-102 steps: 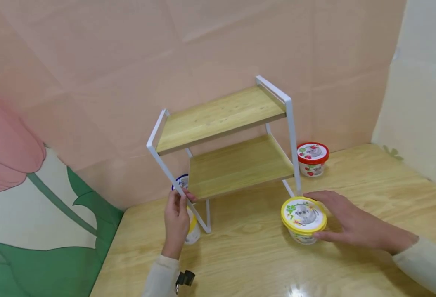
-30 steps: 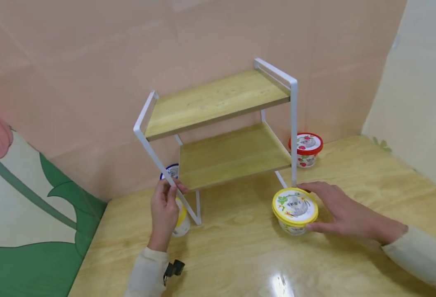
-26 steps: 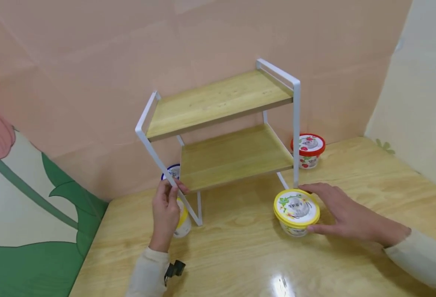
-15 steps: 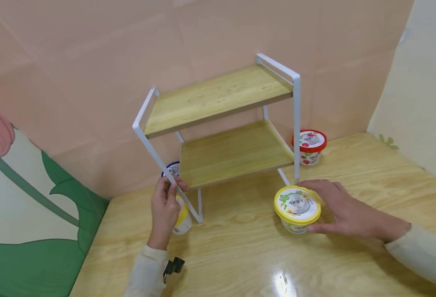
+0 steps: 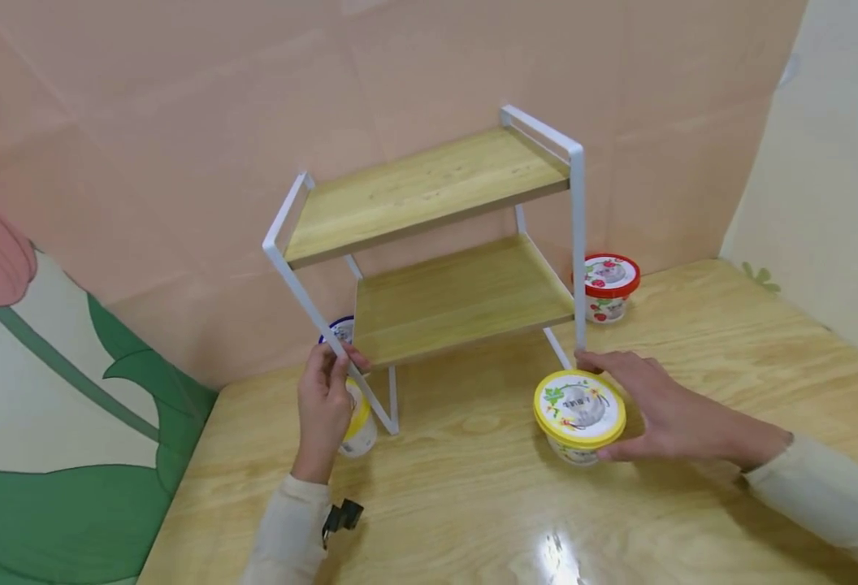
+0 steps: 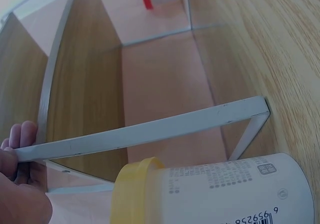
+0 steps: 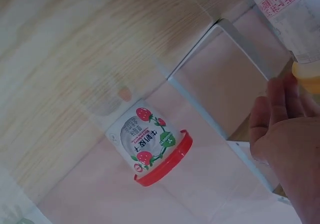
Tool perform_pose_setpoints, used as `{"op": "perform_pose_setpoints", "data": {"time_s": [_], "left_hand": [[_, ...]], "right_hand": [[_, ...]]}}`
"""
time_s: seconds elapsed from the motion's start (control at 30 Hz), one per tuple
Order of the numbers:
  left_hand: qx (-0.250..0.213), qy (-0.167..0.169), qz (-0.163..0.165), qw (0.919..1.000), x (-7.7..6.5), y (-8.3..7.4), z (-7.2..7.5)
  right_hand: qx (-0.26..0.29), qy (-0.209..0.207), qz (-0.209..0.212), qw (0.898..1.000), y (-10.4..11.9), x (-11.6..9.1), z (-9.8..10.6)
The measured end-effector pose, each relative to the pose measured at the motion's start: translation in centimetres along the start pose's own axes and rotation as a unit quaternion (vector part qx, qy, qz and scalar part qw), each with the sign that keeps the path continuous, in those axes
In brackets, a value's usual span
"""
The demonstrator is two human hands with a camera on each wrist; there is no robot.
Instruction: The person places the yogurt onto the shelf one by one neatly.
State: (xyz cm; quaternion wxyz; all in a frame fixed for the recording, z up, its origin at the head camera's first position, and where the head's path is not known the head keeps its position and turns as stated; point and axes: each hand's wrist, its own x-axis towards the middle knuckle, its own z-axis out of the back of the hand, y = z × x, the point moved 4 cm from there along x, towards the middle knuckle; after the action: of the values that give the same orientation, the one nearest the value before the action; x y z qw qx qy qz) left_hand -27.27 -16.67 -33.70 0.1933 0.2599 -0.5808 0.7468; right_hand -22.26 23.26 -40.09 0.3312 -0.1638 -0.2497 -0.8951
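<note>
A two-tier rack (image 5: 429, 305) with wooden boards and a white metal frame stands against the back wall. My left hand (image 5: 325, 402) grips its front left leg just under the lower board. A yellow-lidded tub (image 6: 220, 191) stands behind that hand, beside the leg. My right hand (image 5: 666, 414) holds a second yellow-lidded tub (image 5: 579, 409), thumb at its near side and fingers round the back. Its index fingertip is right at the rack's front right leg. In the right wrist view, the right fingers (image 7: 280, 101) overlap that leg and the tub's lid.
A red-lidded tub (image 5: 610, 284) stands behind the rack's right side. At the back left, a blue-lidded tub (image 5: 341, 329) is mostly hidden by the frame and left hand. The wooden table (image 5: 458, 496) meets a peach wall (image 5: 414, 65) close behind the rack.
The head view has shifted. My right hand and its tub have moved slightly left, and the index fingertip now reaches the leg. The left hand keeps its grip on the rack.
</note>
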Motion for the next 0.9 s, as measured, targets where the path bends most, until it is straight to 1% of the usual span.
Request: {"op": "perform_pose_setpoints", "data": {"time_s": [0.13, 0.3, 0.47, 0.73, 0.9], "left_hand": [[-0.003, -0.002, 0.001, 1.0, -0.05, 0.01, 0.01], [-0.011, 0.003, -0.001, 0.9999, 0.2, 0.01, -0.05], [-0.012, -0.007, 0.008, 0.9999, 0.18, -0.09, 0.1], [0.0, -0.007, 0.012, 0.9999, 0.07, 0.11, 0.14], [-0.006, -0.007, 0.012, 0.9999, 0.08, -0.03, 0.02]], "right_hand": [[-0.008, 0.009, -0.009, 1.0, -0.11, -0.07, -0.14], [-0.019, 0.002, -0.008, 1.0, -0.22, -0.14, -0.18], [-0.03, 0.0, -0.008, 1.0, -0.12, 0.0, -0.29], [-0.008, 0.006, -0.026, 1.0, 0.31, 0.06, -0.5], [-0.006, 0.005, -0.032, 0.999, 0.63, 0.06, -0.49]]}}
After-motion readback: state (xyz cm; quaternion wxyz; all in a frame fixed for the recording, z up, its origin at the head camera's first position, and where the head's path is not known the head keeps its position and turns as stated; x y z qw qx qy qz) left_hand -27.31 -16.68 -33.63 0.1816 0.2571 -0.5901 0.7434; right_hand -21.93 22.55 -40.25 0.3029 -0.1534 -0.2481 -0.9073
